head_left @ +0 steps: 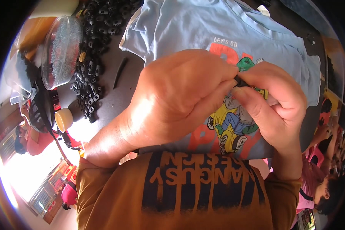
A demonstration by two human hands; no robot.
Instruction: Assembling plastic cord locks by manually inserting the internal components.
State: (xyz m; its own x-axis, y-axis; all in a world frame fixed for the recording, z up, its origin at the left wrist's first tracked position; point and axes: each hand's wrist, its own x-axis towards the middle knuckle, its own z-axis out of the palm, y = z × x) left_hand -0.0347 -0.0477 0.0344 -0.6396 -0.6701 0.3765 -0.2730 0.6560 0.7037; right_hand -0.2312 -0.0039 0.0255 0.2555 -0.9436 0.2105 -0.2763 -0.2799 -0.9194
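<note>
Over a light blue T-shirt (180, 32) with a colourful cartoon print, my two hands meet fingertip to fingertip. A small black plastic piece (240, 81) is pinched between the thumb and forefinger of my right hand (278, 101). My left hand (176, 96) is closed too, its thumb and fingertips pressed together against the left end of that piece. Whatever sits inside the left pinch is too small and covered to make out. The shirt lies spread on the dark table (107, 103), partly hidden behind my hands and forearms.
Many loose black plastic pieces (90, 73) are heaped along the table's left side. Beside them stands a clear round tub (63, 53) of small silvery coils. A thin black stick (120, 73) lies nearer the shirt. A tan cup (63, 119) is at the left edge. People sit on both sides.
</note>
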